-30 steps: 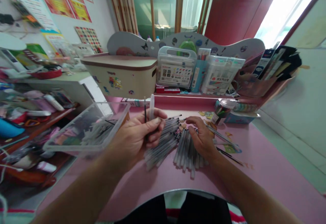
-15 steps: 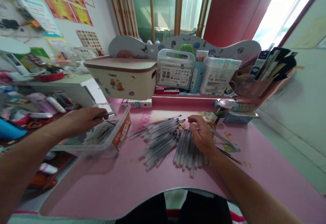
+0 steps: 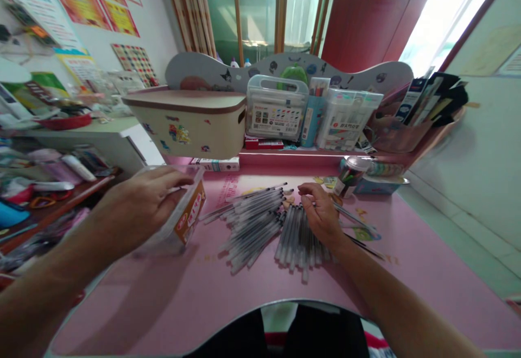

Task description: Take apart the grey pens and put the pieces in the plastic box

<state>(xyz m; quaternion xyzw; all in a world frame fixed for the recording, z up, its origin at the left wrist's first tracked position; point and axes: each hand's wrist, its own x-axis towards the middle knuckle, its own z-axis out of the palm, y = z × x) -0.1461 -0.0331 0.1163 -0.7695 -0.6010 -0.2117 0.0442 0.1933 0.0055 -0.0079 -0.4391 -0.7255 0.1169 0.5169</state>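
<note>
My left hand [image 3: 148, 200] is over the clear plastic box [image 3: 169, 241] with an orange label on the left side of the desk. Its fingers are bent near the box's right wall, and whatever they hold is hidden. My right hand [image 3: 321, 211] rests at the top of a fanned bundle of grey-white pens [image 3: 295, 241], thumb and forefinger apart, covering part of it. Left of that bundle lies a larger pile of similar translucent pens [image 3: 254, 228] with dark tips. A few thin dark sticks [image 3: 364, 245] lie beside my right wrist.
A lidded cream bin [image 3: 191, 130], a clear marker case [image 3: 277, 111] and another marker box [image 3: 348, 119] line the shelf behind. A jar of pens [image 3: 352, 176] stands at right rear. The pink desk [image 3: 171, 304] curves inward at the front; a cluttered shelf [image 3: 61, 195] adjoins at left.
My left hand has moved right and nearer, across the box; the thin dark stick seen in its fingers before is no longer visible. My right hand stays on the pens. The view has shifted slightly.
</note>
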